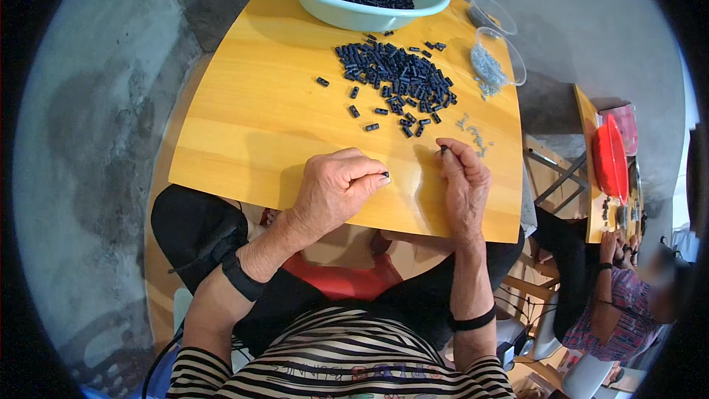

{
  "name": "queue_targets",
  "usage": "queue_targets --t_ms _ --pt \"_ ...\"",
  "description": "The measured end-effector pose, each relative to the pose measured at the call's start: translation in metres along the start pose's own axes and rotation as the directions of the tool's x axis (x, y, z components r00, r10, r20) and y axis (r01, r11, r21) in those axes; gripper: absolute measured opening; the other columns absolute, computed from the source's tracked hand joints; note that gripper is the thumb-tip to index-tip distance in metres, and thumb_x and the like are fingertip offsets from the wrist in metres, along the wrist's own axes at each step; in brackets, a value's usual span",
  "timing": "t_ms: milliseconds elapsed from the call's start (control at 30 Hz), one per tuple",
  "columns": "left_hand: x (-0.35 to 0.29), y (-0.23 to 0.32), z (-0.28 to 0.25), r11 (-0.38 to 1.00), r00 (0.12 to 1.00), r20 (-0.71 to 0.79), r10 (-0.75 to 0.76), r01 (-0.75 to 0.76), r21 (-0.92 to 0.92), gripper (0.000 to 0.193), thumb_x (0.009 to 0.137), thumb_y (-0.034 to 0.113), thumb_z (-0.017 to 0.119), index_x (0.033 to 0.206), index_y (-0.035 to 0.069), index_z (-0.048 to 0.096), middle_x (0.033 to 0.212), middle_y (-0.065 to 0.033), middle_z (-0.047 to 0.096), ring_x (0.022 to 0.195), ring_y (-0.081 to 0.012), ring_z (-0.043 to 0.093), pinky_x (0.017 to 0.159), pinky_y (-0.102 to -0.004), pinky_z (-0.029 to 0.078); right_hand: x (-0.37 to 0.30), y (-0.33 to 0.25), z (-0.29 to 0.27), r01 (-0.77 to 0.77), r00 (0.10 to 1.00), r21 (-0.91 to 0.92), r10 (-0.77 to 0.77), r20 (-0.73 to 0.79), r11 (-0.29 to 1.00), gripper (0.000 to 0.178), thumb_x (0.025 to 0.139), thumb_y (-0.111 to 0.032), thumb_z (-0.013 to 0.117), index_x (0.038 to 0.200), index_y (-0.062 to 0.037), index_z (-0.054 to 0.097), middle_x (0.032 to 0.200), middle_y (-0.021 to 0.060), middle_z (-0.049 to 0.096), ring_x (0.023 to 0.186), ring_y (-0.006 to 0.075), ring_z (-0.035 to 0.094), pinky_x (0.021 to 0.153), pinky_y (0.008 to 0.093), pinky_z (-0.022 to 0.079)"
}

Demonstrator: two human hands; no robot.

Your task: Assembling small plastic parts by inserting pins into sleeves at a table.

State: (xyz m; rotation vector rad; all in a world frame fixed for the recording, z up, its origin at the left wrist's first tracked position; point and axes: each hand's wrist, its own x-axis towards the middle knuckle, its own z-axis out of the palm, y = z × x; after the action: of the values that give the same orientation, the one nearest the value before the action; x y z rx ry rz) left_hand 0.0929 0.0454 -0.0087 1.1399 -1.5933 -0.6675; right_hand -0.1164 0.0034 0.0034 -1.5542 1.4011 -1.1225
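Note:
My left hand [334, 186] is closed in a pinch above the near part of the yellow table. A small black plastic piece [385, 174] pokes out between its thumb and forefinger. Across from it, my right hand [465, 185] pinches another small black piece [443, 149], mostly covered by the fingers. The hands are apart. Beyond them spreads a heap of short black plastic pieces [399, 77], some with visible holes. Several small clear bits [475, 134] lie loose just past my right hand.
A pale turquoise basin [325, 11] full of black pieces stands at the table's far edge. Two clear plastic tubs, one of pale bits [486, 66] and one farther back [493, 15], sit at the far right. Another person [617, 303] works at a table with a red basin [610, 159].

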Motion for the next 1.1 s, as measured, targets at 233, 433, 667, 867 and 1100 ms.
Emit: queue_targets --t_ms 233,433,667,867,1100 --pt "0.001 -0.001 0.001 0.999 0.999 0.019 -0.034 0.035 -0.02 0.009 0.076 0.002 0.073 0.084 -0.001 0.069 0.069 -0.0091 0.063 0.06 -0.016 0.06 0.054 -0.0268 0.046 0.003 0.002 -0.005 -0.034 0.999 0.228 0.031 0.017 0.973 0.019 0.094 -0.009 0.056 0.108 -0.0019 0.066 0.084 0.0003 0.065 0.068 0.0048 0.05 0.062 0.0187 0.041" --pt "0.005 0.007 -0.001 0.998 0.998 0.047 -0.051 0.05 0.024 0.009 0.075 0.001 0.072 0.083 0.0 0.069 0.07 -0.0101 0.063 0.061 -0.0196 0.062 0.055 -0.0287 0.047 0.006 0.004 -0.012 -0.098 0.995 0.352 0.093 0.032 0.931 0.019 0.094 -0.01 0.057 0.108 -0.0025 0.067 0.085 0.0005 0.066 0.066 0.0046 0.05 0.062 0.0184 0.04" --pt "0.013 0.013 -0.006 0.98 0.972 0.13 -0.198 0.197 0.015 0.009 0.075 -0.002 0.071 0.084 -0.002 0.069 0.072 -0.0089 0.066 0.063 -0.0161 0.062 0.056 -0.0248 0.047 -0.001 -0.007 -0.007 -0.101 0.992 0.152 0.088 0.089 0.983 0.014 0.092 -0.002 0.059 0.104 0.0011 0.065 0.086 0.0009 0.064 0.082 0.0077 0.056 0.076 0.0201 0.045" --pt "0.024 0.008 0.01 0.968 0.965 0.131 -0.227 0.239 -0.077 0.01 0.076 0.002 0.074 0.084 0.0 0.069 0.07 -0.0084 0.064 0.058 -0.0161 0.06 0.053 -0.0266 0.046 -0.004 0.0 -0.01 -0.1 0.992 0.169 0.084 0.097 0.98 0.012 0.092 -0.004 0.059 0.103 0.0014 0.063 0.086 -0.0006 0.062 0.077 0.0054 0.053 0.07 0.0195 0.044" --pt "0.02 0.005 0.01 0.99 0.986 0.108 -0.124 0.13 -0.056 0.007 0.078 0.0 0.072 0.084 -0.001 0.07 0.072 -0.0079 0.066 0.063 -0.0132 0.061 0.056 -0.0252 0.046 0.002 -0.001 -0.009 -0.123 0.992 0.359 0.108 0.059 0.925 0.017 0.094 -0.013 0.059 0.103 0.0004 0.063 0.087 0.0026 0.066 0.07 0.0061 0.053 0.069 0.0193 0.042"
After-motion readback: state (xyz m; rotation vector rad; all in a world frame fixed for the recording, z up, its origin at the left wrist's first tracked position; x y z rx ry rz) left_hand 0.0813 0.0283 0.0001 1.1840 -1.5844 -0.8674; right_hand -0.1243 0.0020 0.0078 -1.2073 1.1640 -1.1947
